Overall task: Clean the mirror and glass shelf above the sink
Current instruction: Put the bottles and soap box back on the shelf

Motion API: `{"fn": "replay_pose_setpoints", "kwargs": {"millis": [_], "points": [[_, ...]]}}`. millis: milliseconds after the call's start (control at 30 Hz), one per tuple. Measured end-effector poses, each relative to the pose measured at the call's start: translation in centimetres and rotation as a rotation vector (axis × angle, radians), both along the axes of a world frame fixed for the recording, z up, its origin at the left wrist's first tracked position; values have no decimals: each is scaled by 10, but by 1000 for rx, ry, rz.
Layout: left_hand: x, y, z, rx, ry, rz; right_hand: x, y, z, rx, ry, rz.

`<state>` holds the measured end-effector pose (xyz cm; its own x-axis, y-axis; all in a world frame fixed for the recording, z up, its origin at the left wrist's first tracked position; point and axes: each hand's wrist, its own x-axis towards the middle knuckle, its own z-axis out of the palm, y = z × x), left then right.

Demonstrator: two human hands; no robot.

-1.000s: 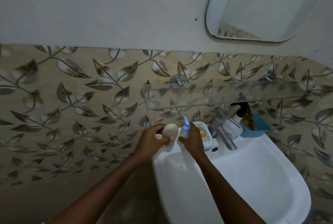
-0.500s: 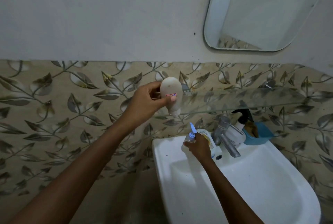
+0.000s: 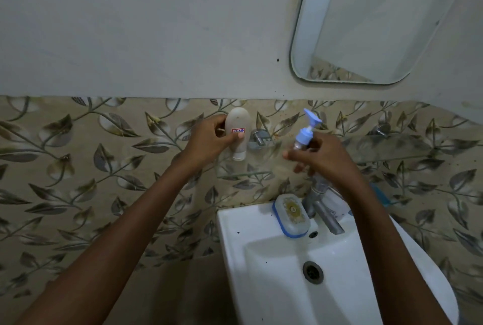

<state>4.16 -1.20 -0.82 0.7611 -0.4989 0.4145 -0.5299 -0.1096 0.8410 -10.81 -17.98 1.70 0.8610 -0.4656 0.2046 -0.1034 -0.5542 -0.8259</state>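
Observation:
A rounded mirror (image 3: 376, 18) hangs on the white wall at upper right. Below it a clear glass shelf (image 3: 392, 148) runs along the leaf-patterned tiles, held by metal brackets. My left hand (image 3: 209, 141) grips a cream tube bottle (image 3: 237, 132), cap down, at the shelf's left end. My right hand (image 3: 321, 157) holds a small clear pump bottle with a blue pump head (image 3: 305, 131) upright over the shelf, right of the left bracket (image 3: 257, 137).
A white sink (image 3: 339, 285) sits below with a metal tap (image 3: 324, 209). A soap dish with a blue base (image 3: 291, 214) rests on the sink's back rim. A blue container (image 3: 380, 194) peeks out behind my right forearm.
My left hand lifted the cream tube from the sink rim up to the shelf's left end. My right hand then raised the blue pump bottle from the sink rim to shelf height.

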Motion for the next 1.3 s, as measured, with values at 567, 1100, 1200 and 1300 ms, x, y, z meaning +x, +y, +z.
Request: {"fn": "replay_pose_setpoints", "kwargs": {"millis": [567, 1100, 1200, 1300], "points": [[-9, -6, -17, -23, -45, 70, 71, -17, -8, -228, 65, 3], [-91, 3, -65, -242, -519, 77, -34, -41, -57, 55, -42, -220], [-101, -3, -100, -56, -436, -15, -31, -50, -114, 98, 245, -230], [-95, -18, -126, 145, -368, -70, -3, -58, -167, -47, 413, -220]]}}
